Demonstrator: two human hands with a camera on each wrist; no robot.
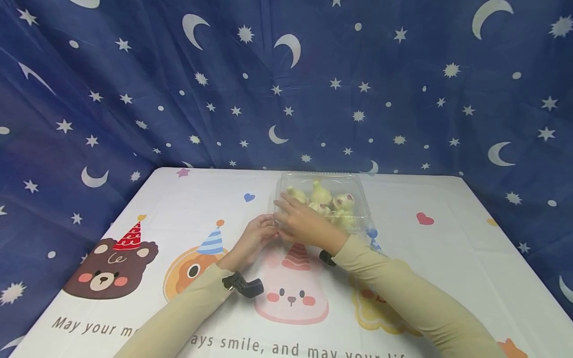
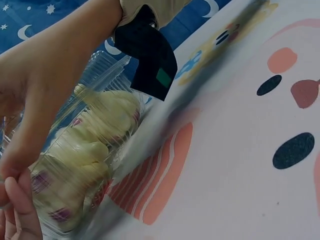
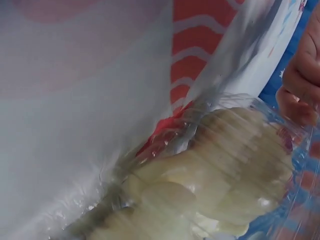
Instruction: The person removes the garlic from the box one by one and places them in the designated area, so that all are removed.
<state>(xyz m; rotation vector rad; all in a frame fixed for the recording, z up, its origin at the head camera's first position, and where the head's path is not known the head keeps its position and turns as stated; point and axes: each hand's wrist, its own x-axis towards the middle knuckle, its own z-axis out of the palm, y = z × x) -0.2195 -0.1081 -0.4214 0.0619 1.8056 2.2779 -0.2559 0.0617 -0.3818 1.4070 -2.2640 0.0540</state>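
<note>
A clear plastic clamshell container (image 1: 363,201) with several garlic bulbs (image 1: 343,201) inside stands near the back edge of the table. My left hand (image 1: 254,237) is at its front left corner, fingers curled and pinching the edge. Reaching across the front, my right hand (image 1: 309,223) grips the left side, its thumb close to the left fingertips. In the left wrist view the pale garlic (image 2: 77,155), with purple patches, shows through the plastic. The right wrist view has the garlic (image 3: 240,165) up close, with curled left fingers (image 3: 302,75) beside the container wall.
The white tablecloth (image 1: 224,191) carries printed party-hat animals and lettering. A dark blue curtain (image 1: 313,99) with moons and stars hangs directly behind and to the left of the table. Black wrist devices (image 1: 243,285) sit on both wrists.
</note>
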